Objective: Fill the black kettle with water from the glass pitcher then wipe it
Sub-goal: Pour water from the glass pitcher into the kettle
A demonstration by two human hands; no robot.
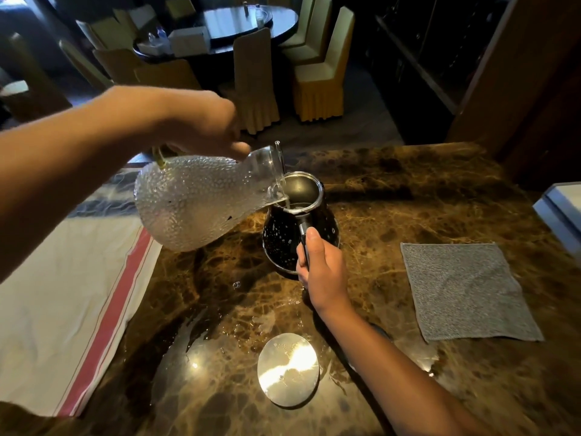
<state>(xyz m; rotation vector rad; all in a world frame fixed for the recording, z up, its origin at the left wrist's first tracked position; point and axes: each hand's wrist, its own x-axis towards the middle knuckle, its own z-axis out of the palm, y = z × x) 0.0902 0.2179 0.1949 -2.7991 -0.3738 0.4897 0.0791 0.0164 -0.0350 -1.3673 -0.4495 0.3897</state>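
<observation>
1. The left hand point(201, 121) is gripping the tilted, dimpled clear glass pitcher point(195, 199), pouring water.
2. The right hand point(323, 272) is closed around the handle of the round black kettle point(283, 240), standing open on the brown marble tabletop point(408, 190).
3. A grey square cloth point(465, 291) is lying nearby.

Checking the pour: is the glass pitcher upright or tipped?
Tipped. The left hand holds the glass pitcher nearly on its side, spout down over the open black kettle, with water running in.

Marble table point(408, 190) — kettle point(283, 243), lid point(287, 369), grey cloth point(465, 291), striped cloth point(63, 303).
</observation>
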